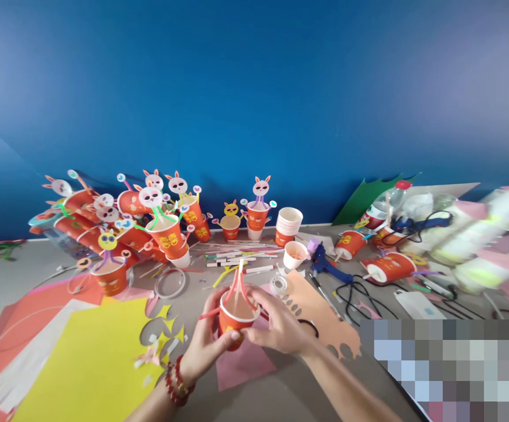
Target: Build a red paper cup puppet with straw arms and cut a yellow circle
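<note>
Near the middle of the table, an orange-red paper cup point(232, 324) stands upright between my two hands. Pink-red strips rise from inside it to meet at a white tip, and one strip sticks out through the left side. My left hand point(208, 335), with a red bead bracelet on the wrist, wraps round the cup's left side, thumb on the front. My right hand point(276, 321) grips the right side, its fingers beside the strip at the rim. Under the cup lies a pink paper sheet point(248, 370).
Finished cups with rabbit faces point(166, 237) crowd the back left. Yellow paper point(76, 357) and scraps lie left. Pens point(232, 259), a cup stack point(288, 225) and a blue glue gun point(331, 266) with its cable sit behind. Peach paper point(313, 308) and a pixelated patch lie right.
</note>
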